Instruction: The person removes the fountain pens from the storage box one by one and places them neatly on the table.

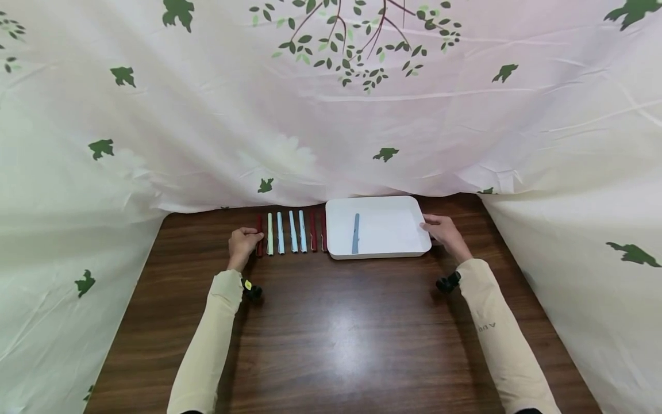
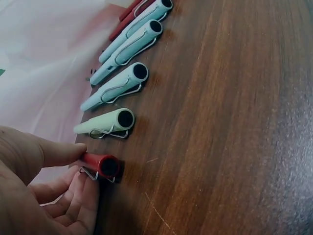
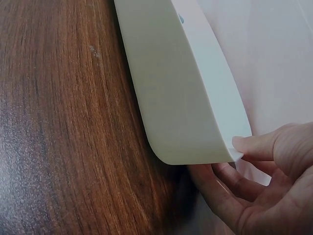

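Observation:
My left hand [image 1: 242,246] pinches a red pen [image 2: 100,163] between thumb and fingers at the left end of a row. The pen has a wire clip and a dark round end. Beside it lie a pale green pen [image 2: 107,122], several light blue pens [image 2: 117,90] and two dark red pens [image 1: 312,231], all roughly parallel. My right hand [image 1: 446,234] holds the right edge of a white tray [image 1: 393,227], thumb on the rim and fingers below. Inside the tray lies one blue-grey pen [image 1: 355,233], left of its middle.
A dark brown wooden table [image 1: 341,322] carries everything. Behind it and at both sides hangs a pale cloth [image 1: 331,138] printed with green leaves. The tray's left edge stands close against the last red pen [image 1: 324,231].

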{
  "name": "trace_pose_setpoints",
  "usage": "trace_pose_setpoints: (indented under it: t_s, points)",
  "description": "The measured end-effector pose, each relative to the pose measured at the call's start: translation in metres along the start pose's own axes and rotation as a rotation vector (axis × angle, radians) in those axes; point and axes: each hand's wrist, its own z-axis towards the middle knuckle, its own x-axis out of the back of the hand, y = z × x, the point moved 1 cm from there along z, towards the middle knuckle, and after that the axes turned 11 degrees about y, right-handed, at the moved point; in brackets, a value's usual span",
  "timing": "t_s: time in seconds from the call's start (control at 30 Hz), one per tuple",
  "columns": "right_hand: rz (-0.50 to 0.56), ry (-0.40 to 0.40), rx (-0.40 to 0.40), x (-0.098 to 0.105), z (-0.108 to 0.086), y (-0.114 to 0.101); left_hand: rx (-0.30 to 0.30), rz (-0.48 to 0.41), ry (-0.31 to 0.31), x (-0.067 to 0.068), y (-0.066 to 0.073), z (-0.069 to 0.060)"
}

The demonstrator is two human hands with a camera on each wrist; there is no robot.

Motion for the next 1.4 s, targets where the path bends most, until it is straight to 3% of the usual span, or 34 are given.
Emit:
trace_pose_setpoints:
  t_s: [0.33,0.83,0.97,1.27,1.4]
  points:
    - [0.015,-0.001,0.004,-0.001,-0.001,-0.001,-0.041,0.053,-0.016,0.002,-0.002,0.000]
    - [0.015,0.001,-0.006,-0.001,0.001,0.001,-0.083,0.042,-0.027,0.004,-0.007,-0.002]
    - [0.008,0.007,0.002,-0.001,0.001,0.002,-0.084,-0.025,-0.041,0.003,0.000,-0.004]
    - [0.006,0.000,0.022,-0.001,-0.001,0.002,-0.085,-0.053,-0.015,-0.007,0.024,-0.017]
    - [0.017,-0.004,0.020,-0.001,-0.001,0.002,-0.158,-0.085,0.028,-0.013,0.034,-0.025]
